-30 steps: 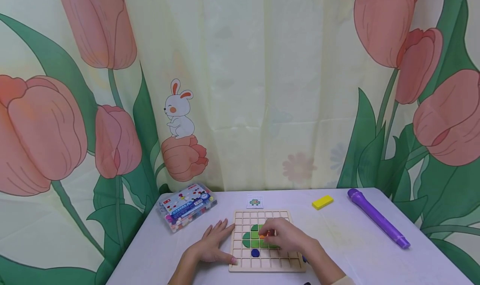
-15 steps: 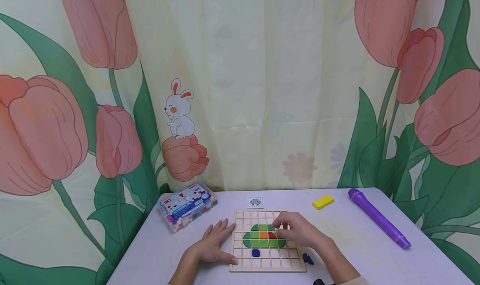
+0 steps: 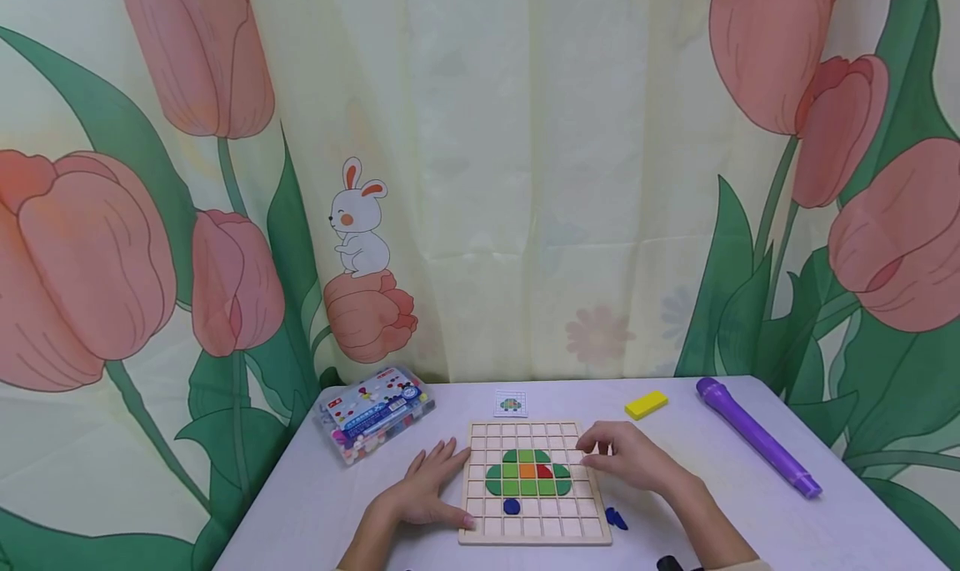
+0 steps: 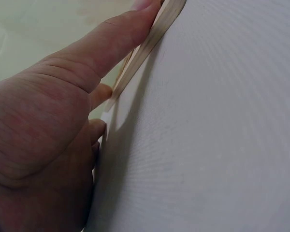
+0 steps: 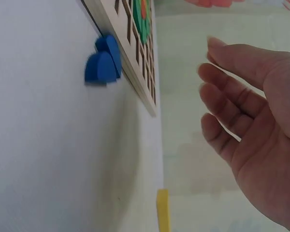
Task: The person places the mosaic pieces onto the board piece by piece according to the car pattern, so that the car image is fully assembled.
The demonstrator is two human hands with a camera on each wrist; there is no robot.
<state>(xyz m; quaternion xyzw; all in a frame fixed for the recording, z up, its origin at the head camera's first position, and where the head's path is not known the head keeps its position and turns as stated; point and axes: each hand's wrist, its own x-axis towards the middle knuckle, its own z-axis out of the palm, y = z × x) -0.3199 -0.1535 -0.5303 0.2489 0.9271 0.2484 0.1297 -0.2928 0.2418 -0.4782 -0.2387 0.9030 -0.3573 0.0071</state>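
A wooden grid board (image 3: 536, 540) lies on the table. Green pieces (image 3: 528, 488) fill several of its cells around an orange piece (image 3: 527, 471) and a red piece (image 3: 544, 472). One blue piece (image 3: 512, 507) sits lower left of them. My left hand (image 3: 427, 492) is spread at the board's left side, its thumb (image 4: 121, 36) touching the edge in the left wrist view. Above the board's right edge hovers my right hand (image 3: 630, 457); the right wrist view shows its fingers (image 5: 227, 104) loosely bent around nothing. Loose blue pieces (image 5: 101, 66) lie beside the board's right edge.
Behind the board is a small picture card (image 3: 511, 403) with a similar coloured pattern. A clear box (image 3: 378, 413) stands back left. A yellow block (image 3: 646, 404) and a purple microphone-shaped stick (image 3: 757, 438) lie to the right. A dark object (image 3: 670, 563) shows at the bottom edge.
My right hand has drawn back rightward from the orange and red cells, uncovering them and the loose blue pieces. The left hand has stayed in place.
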